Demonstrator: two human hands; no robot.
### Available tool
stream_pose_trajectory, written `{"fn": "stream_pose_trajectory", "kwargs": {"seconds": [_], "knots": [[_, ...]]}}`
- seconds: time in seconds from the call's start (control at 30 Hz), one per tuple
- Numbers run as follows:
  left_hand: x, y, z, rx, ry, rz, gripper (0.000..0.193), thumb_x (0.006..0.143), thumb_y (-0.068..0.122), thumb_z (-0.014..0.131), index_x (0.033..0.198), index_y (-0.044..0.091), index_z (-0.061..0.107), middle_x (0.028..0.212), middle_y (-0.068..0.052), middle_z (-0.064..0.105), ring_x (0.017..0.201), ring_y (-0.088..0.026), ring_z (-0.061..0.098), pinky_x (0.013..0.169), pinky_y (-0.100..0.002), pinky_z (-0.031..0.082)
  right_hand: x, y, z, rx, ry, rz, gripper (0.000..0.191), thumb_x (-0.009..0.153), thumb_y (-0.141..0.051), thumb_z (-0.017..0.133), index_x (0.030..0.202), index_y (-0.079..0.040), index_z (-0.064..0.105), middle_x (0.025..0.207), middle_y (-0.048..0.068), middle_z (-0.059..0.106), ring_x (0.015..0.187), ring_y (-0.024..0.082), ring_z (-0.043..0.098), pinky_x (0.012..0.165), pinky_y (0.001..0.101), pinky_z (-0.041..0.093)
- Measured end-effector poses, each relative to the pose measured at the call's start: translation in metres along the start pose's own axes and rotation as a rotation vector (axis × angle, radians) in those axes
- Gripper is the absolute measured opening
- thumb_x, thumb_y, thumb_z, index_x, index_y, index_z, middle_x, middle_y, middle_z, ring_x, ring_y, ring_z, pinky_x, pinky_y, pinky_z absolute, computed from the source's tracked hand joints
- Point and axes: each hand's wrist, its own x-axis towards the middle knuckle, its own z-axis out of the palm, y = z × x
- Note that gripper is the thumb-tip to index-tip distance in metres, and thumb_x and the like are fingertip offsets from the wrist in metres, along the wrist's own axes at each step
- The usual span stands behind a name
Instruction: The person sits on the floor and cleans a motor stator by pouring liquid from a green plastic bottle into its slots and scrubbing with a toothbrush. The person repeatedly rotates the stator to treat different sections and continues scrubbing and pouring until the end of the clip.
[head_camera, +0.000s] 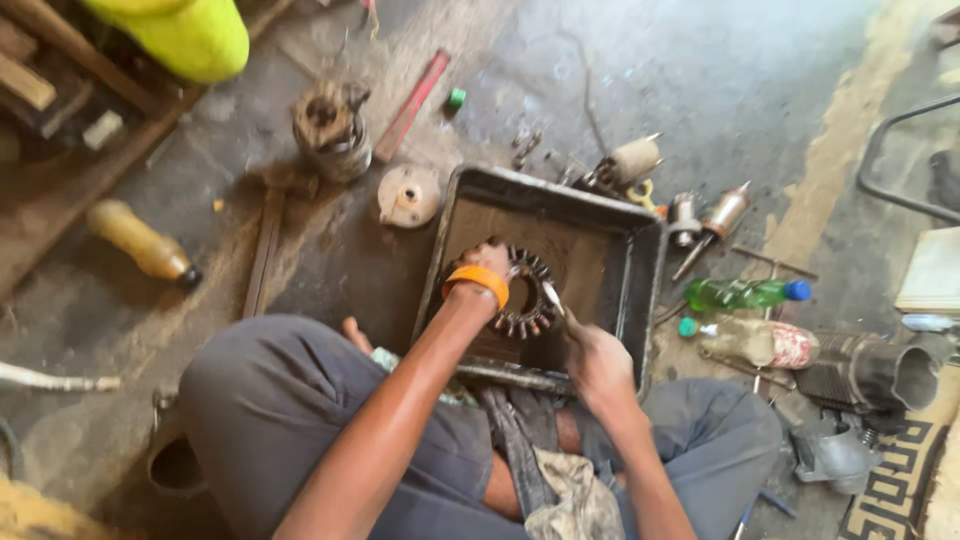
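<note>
Both forearms reach far from the crouched person into a dark metal tray (610, 215) on the concrete floor (700, 70). The left hand (487, 262), with an orange wristband (478, 283), bends down over a ring-shaped stator (527, 292) lying in the tray's near left part, its grip closed around the ring's left edge. The right hand (597, 362), just right of the stator, clasps a small brush (553, 295) whose tip touches the ring.

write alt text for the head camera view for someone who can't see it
Seen from above, a seated person's left hand grips a round metal toothed stator ring in a dirty rectangular metal tray, while the right hand works a small brush against it. Bottles and engine parts lie scattered on the concrete floor.
</note>
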Motion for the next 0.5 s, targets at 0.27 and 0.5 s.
{"fn": "stream_pose_trajectory", "kwargs": {"seconds": [0.27,0.5], "knots": [[-0.013,0.008,-0.035,-0.098,-0.024,-0.072,0.039,0.095,0.037,0.07,0.119,0.006,0.065,0.118,-0.025,0.069,0.114,-0.041,0.067,0.094,-0.05,0.058,0.013,0.002,0.006,-0.103,0.12,-0.133,0.041,0.082,-0.004,0.061,0.122,-0.008,0.067,0.089,0.015,0.069,0.085,0.038,0.066,0.074,0.0489,0.056],[-0.017,0.006,-0.035,-0.046,-0.038,-0.071,0.039,0.094,0.03,0.071,0.124,0.006,0.064,0.121,-0.024,0.068,0.115,-0.04,0.067,0.093,-0.05,0.059,0.028,-0.005,0.017,-0.078,0.142,-0.157,0.029,0.086,-0.006,0.062,0.114,-0.008,0.07,0.096,0.017,0.07,0.092,0.039,0.066,0.079,0.0495,0.056]]}}
